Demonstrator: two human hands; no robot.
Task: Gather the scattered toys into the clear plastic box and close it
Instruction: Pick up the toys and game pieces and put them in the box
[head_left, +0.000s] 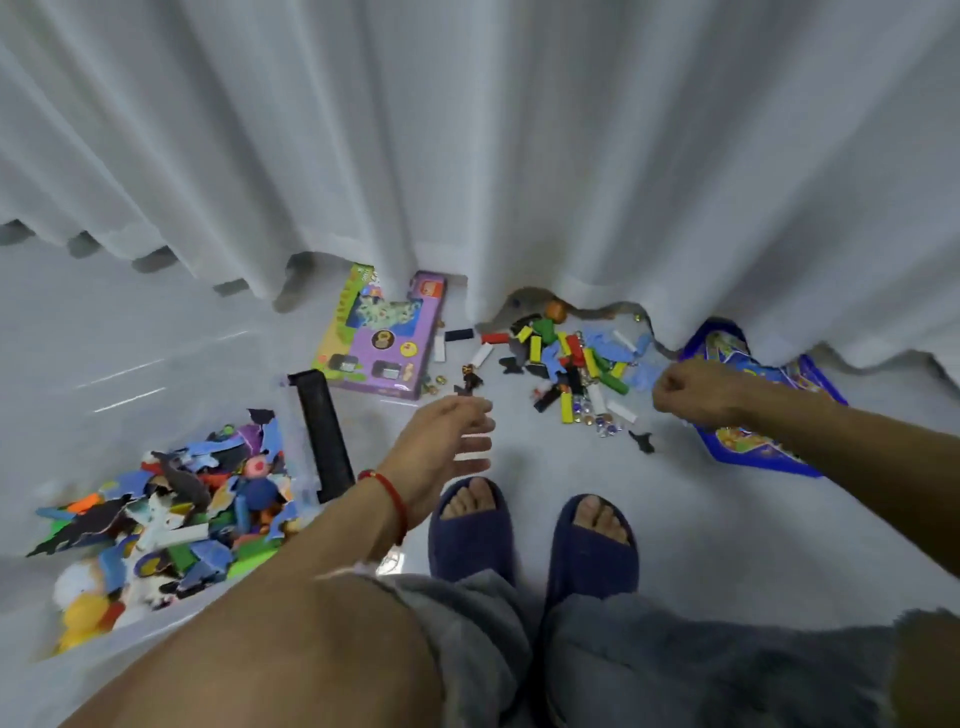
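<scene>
Left hand (447, 436) pinches a dark toy (470, 382); right hand (691, 392) fisted (contents hidden) beside scattered blocks (571, 364).

Toy pile (576, 364) right of box (291, 467)

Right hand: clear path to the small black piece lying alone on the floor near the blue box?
Probably yes. The black piece lies on bare floor just below the right hand, nothing between them, though that hand looks closed.

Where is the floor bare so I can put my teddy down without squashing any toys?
Bare floor lies right of the slippers, below the blue box, and far left between the curtain and the clear box. It is crowded by the curtain's hem, where the toy pile sits between the purple box and blue box.
</scene>
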